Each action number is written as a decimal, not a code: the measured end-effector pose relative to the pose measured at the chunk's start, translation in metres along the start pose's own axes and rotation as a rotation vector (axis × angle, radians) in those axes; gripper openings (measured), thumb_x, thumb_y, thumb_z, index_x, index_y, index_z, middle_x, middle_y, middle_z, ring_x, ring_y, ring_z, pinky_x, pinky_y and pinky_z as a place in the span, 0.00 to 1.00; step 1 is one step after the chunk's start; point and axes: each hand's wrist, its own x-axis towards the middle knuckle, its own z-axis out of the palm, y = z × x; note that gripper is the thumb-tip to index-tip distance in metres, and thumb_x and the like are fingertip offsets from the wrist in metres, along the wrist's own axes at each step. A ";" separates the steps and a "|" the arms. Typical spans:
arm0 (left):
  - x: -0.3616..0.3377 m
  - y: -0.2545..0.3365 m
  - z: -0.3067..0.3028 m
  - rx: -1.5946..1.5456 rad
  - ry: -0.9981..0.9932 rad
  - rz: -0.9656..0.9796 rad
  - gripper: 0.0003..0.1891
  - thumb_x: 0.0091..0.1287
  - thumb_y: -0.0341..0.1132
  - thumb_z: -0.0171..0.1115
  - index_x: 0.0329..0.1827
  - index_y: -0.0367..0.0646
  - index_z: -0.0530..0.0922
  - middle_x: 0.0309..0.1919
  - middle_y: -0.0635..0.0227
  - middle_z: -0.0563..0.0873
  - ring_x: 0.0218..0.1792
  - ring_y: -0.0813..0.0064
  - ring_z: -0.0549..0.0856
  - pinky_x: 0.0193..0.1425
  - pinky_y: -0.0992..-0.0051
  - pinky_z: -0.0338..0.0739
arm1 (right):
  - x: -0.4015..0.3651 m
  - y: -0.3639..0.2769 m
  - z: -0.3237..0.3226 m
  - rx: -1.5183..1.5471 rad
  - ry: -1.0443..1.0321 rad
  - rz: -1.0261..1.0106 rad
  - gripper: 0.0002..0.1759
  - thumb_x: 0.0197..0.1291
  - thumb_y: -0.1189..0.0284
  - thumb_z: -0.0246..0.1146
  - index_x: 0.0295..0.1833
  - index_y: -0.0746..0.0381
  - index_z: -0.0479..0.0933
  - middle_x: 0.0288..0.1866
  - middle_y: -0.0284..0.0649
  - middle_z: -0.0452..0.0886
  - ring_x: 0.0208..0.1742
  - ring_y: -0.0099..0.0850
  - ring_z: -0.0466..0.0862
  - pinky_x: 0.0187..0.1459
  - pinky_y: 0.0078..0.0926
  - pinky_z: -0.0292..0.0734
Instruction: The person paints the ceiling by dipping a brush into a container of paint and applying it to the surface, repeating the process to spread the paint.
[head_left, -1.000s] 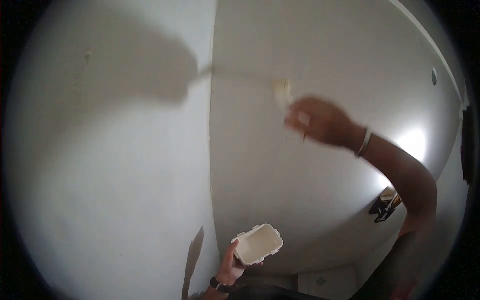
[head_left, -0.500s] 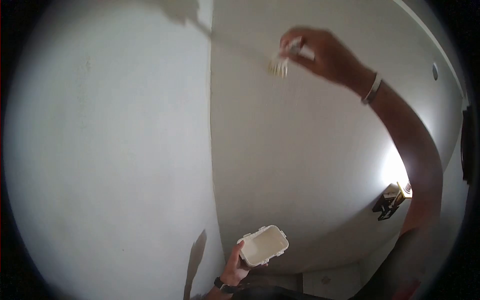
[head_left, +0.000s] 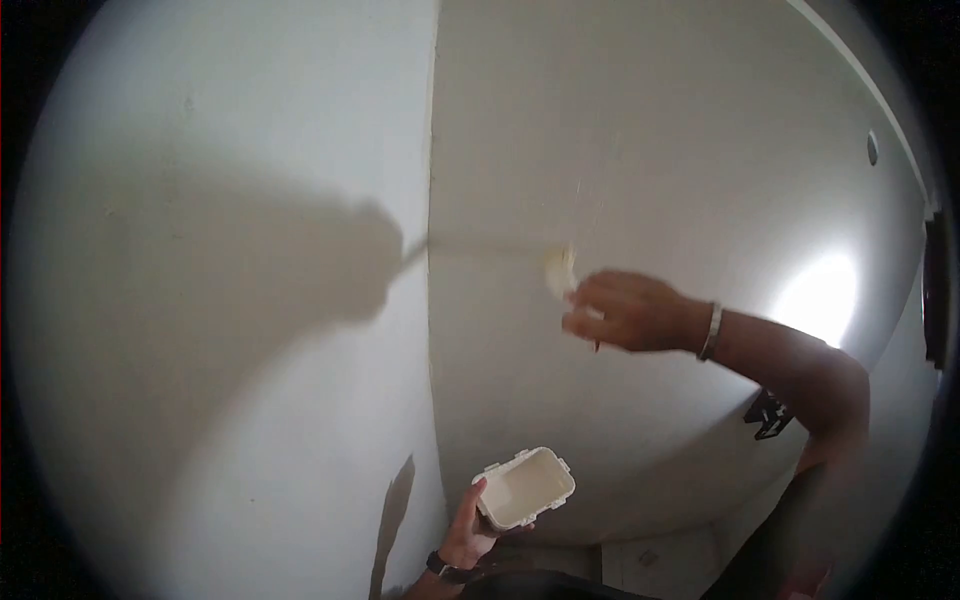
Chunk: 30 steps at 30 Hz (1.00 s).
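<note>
Pale bristles of a paintbrush (head_left: 560, 272) rest at or close to the grey-white wall (head_left: 620, 180), right of the corner; actual contact is hard to make out. My right hand (head_left: 638, 312), slightly blurred, is closed around the brush, which points upward. A light bracelet circles that wrist. Low in the view, my left hand (head_left: 468, 530) grips a white plastic container (head_left: 540, 510) with side clips and no lid, tilted toward me. Its inside looks cream-white; the level of any paint cannot be told.
A vertical corner (head_left: 431, 250) joins the left wall (head_left: 230, 400) to the wall I face. A bright glare and a dark wall fixture (head_left: 768, 415) are behind my right forearm. A round hole (head_left: 872, 148) sits at upper right.
My right hand has come down along the wall with the brush, whose bristles now point up instead of down. Its shadow is larger and lower on the left wall. The container has barely moved.
</note>
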 end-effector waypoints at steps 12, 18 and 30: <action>-0.006 0.010 0.013 -0.003 0.027 -0.049 0.34 0.69 0.59 0.52 0.72 0.48 0.62 0.65 0.60 0.74 0.59 0.55 0.79 0.53 0.48 0.80 | 0.036 0.112 -0.110 -0.345 0.359 0.067 0.09 0.64 0.69 0.64 0.48 0.59 0.77 0.44 0.37 0.83 0.46 0.34 0.84 0.47 0.30 0.81; -0.013 0.006 0.040 0.149 0.199 0.029 0.36 0.67 0.61 0.49 0.71 0.47 0.63 0.64 0.58 0.74 0.59 0.52 0.79 0.51 0.48 0.82 | 0.021 0.081 -0.078 -0.756 0.288 -0.060 0.08 0.61 0.70 0.66 0.44 0.59 0.79 0.45 0.37 0.82 0.47 0.34 0.84 0.49 0.30 0.83; -0.014 0.006 0.034 0.078 0.141 0.056 0.34 0.69 0.59 0.52 0.71 0.49 0.63 0.64 0.60 0.75 0.57 0.54 0.81 0.50 0.48 0.82 | 0.011 0.013 -0.011 0.153 -0.012 0.127 0.08 0.67 0.66 0.57 0.44 0.58 0.74 0.40 0.40 0.77 0.42 0.36 0.81 0.43 0.36 0.78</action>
